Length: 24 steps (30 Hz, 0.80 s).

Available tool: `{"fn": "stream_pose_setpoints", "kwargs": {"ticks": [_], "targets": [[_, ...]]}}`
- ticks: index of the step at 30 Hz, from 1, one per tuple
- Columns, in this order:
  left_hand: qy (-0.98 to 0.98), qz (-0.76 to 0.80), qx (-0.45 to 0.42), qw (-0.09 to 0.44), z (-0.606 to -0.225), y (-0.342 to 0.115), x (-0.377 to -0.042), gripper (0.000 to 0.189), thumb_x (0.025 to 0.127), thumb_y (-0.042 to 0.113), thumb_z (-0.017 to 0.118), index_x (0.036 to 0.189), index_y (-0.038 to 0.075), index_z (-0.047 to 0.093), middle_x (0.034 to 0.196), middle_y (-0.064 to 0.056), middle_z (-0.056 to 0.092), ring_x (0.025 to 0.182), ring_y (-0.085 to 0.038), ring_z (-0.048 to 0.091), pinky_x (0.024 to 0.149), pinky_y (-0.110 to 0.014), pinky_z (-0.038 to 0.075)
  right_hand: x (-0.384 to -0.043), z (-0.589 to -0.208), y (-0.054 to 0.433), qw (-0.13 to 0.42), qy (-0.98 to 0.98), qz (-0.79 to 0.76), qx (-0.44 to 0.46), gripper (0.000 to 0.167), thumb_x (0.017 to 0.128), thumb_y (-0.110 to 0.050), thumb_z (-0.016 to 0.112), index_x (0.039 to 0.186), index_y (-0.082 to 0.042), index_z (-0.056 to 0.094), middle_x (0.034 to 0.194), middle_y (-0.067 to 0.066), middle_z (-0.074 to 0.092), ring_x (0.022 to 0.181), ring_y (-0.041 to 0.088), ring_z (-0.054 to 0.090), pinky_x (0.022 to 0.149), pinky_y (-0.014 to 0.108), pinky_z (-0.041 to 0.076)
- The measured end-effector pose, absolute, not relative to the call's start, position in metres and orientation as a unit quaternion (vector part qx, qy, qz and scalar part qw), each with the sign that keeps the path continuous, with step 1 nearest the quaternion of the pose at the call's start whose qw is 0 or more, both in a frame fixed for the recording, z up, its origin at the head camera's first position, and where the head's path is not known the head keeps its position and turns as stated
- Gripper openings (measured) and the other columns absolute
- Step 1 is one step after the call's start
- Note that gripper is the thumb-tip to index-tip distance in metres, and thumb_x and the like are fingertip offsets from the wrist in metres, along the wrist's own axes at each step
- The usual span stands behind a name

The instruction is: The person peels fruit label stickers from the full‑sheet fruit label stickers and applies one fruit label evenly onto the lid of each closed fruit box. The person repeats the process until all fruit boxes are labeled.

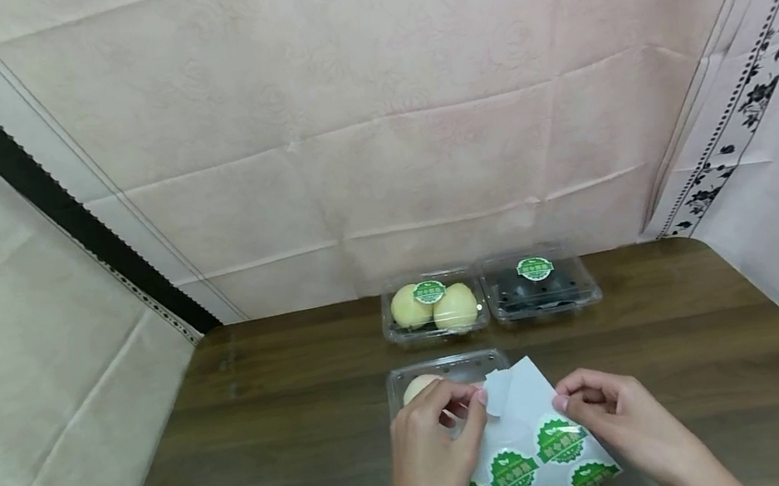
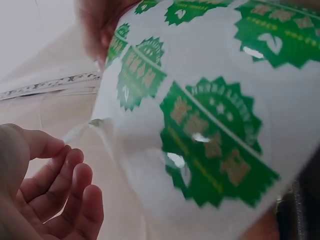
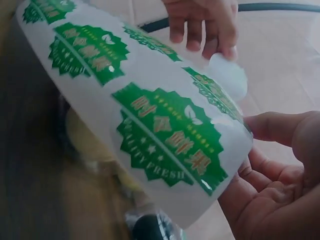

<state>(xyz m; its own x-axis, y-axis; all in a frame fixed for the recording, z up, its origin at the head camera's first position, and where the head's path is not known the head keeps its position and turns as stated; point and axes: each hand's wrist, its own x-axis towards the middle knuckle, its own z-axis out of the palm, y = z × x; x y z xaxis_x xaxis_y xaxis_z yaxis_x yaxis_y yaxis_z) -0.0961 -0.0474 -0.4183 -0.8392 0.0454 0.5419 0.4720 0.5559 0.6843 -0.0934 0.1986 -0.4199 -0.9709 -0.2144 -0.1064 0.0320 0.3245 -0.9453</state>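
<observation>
A white sheet of round green stickers [image 1: 512, 472] is held up at a tilt between both hands. My right hand [image 1: 623, 418] pinches its right edge between thumb and fingers, also seen in the right wrist view. With thumb and forefinger, my left hand [image 1: 431, 451] pinches a sticker [image 3: 229, 75] whose pale back shows, partly lifted off the sheet's top edge. Behind the left hand stands a clear plastic box [image 1: 464, 364] with a pale round fruit [image 1: 420, 385] in it; the hand and sheet hide much of this box.
At the back of the wooden table [image 1: 296, 425], a clear box [image 1: 394, 335] holds two pale yellow fruits [image 1: 455, 306]. Touching or close beside it is another clear box [image 1: 581, 290] with dark contents. Both bear green stickers [image 1: 534, 268]. Pale cloth [image 1: 380, 177] hangs behind.
</observation>
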Motion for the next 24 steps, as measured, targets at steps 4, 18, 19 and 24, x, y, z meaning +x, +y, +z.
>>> {"fn": "stream_pose_setpoints", "kwargs": {"ticks": [4,18,19,24], "targets": [[-0.852,-0.443,-0.139,0.243,-0.422,-0.049,-0.097,0.013,0.090,0.017,0.084,0.082,0.021,0.075,0.075,0.016,0.066,0.068,0.002,0.060,0.061,-0.016,0.052,-0.092,-0.434,0.208,0.109,0.800,-0.589,-0.030,0.025,0.107,-0.018,0.064,0.120,0.004,0.067,0.101,0.007,0.069,0.086,0.011,0.062,0.074,0.026,0.053],[-0.867,-0.357,-0.145,0.317,-0.430,-0.071,-0.109,0.015,0.085,0.018,0.088,0.080,0.025,0.076,0.079,0.018,0.071,0.068,0.004,0.059,0.059,-0.011,0.046,-0.108,-0.462,0.263,0.189,0.714,-0.672,0.056,0.026,0.112,-0.033,0.055,0.128,-0.016,0.064,0.108,-0.002,0.069,0.096,0.016,0.068,0.082,0.039,0.061],[-0.869,-0.348,-0.147,0.320,-0.430,-0.072,-0.110,0.015,0.085,0.018,0.088,0.080,0.025,0.076,0.080,0.018,0.071,0.068,0.004,0.059,0.059,-0.011,0.046,-0.109,-0.463,0.267,0.187,0.714,-0.672,0.062,0.022,0.112,-0.033,0.055,0.126,-0.019,0.065,0.107,-0.004,0.069,0.095,0.016,0.067,0.081,0.039,0.061],[-0.876,-0.317,-0.157,0.328,-0.432,-0.079,-0.113,0.015,0.084,0.015,0.087,0.082,0.025,0.077,0.083,0.018,0.072,0.069,0.005,0.059,0.058,-0.011,0.045,-0.114,-0.471,0.288,0.151,0.733,-0.657,0.094,0.014,0.111,-0.031,0.058,0.118,-0.023,0.067,0.104,-0.007,0.069,0.089,0.013,0.066,0.075,0.036,0.060]]}}
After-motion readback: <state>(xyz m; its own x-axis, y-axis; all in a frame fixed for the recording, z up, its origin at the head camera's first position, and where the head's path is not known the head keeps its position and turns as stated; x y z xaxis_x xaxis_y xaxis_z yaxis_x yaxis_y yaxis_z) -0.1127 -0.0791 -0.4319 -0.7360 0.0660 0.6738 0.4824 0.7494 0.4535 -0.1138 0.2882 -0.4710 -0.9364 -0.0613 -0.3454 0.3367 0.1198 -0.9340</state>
